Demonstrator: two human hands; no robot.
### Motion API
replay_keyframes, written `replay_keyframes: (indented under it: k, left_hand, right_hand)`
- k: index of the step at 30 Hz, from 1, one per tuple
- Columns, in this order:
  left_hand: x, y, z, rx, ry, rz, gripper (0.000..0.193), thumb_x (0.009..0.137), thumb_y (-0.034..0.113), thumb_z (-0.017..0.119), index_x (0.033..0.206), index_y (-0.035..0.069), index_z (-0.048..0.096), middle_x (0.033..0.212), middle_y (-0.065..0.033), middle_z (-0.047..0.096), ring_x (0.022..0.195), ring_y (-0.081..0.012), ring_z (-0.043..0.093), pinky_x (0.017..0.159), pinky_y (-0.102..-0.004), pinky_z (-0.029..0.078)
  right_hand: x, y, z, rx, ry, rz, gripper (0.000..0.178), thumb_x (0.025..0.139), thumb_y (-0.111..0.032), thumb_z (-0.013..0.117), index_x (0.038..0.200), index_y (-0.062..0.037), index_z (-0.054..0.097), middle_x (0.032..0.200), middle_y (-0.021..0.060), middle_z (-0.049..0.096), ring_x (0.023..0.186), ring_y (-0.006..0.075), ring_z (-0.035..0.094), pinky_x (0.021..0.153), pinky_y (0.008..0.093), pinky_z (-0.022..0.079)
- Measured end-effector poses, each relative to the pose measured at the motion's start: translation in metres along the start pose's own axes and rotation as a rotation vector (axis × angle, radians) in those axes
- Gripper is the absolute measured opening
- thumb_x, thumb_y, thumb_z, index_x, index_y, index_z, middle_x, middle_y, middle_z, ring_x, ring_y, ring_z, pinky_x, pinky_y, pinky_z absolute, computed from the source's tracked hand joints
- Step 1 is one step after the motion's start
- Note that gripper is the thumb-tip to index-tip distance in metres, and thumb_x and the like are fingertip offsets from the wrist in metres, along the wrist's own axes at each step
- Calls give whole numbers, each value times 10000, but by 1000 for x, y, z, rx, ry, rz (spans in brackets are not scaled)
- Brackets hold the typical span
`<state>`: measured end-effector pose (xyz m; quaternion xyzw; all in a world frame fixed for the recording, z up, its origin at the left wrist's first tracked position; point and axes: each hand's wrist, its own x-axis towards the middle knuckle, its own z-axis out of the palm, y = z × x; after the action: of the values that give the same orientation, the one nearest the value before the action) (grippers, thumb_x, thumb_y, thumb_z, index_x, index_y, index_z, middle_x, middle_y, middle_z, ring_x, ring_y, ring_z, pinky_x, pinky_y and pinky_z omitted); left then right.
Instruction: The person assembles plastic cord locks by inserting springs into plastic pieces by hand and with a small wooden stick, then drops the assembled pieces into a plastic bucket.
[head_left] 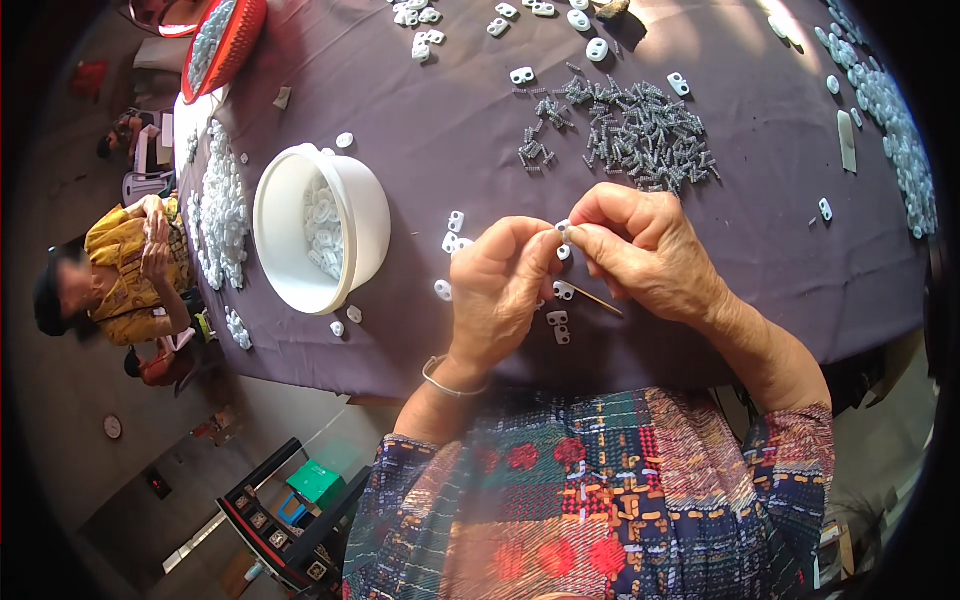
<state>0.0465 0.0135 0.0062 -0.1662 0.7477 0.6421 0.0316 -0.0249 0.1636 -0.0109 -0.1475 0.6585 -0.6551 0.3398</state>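
Note:
Above the near part of the table, my left hand (pixel 500 285) and my right hand (pixel 650 250) meet fingertip to fingertip. Between their pinched thumbs and forefingers is a small white plastic cord lock (pixel 563 227), mostly covered by the fingers. Just below it shows another white two-holed piece (pixel 564 252). A thin brown stick (pixel 600 303) lies under my right hand, one end at a white piece (pixel 563 290). Several more two-holed pieces (pixel 558 328) lie close to my hands. Beyond my right hand spreads a heap of small metal springs (pixel 650 135).
Left of my hands, a white tub (pixel 372 225) holds white pieces. White heaps (pixel 222 205) line the left edge, with a red basket (pixel 240 45) behind them. More white pieces (pixel 890 130) lie at far right. A person in yellow (pixel 125 260) sits beyond the purple tablecloth (pixel 440 120).

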Motion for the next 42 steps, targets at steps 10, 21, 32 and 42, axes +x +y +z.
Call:
replay_keyframes:
  k: [10,21,32,42]
  left_hand:
    - [2,2,-11,132,70,128,101,870,72,590,902,-21,613,698,13,564,569,-26,469,499,-159,371]
    - [12,1,-17,846,-62,502,180,656,66,728,814,65,643,768,-47,581,722,-206,536,640,-315,443]
    - [14,-9,-16,872,50,699,240,619,76,755,831,81,642,848,-62,612,766,-234,550,660,-330,452]
    - [2,-6,-34,907,202,526,248,633,77,757,859,61,657,871,-74,615,832,-227,554,730,-323,457]
  right_hand:
    - [1,-10,1,208,-1,150,108,880,-126,565,868,-21,583,605,-11,544,445,23,461,390,161,354]
    - [3,-9,-3,244,41,76,116,871,-139,582,847,-25,578,590,-5,544,431,32,464,377,162,346]
    - [1,-9,-2,231,80,-5,102,872,-127,578,870,-25,586,607,-6,550,444,30,463,391,161,361]
    - [2,-11,-3,215,104,14,105,872,-124,578,873,-19,584,618,-5,553,464,31,474,394,163,373]
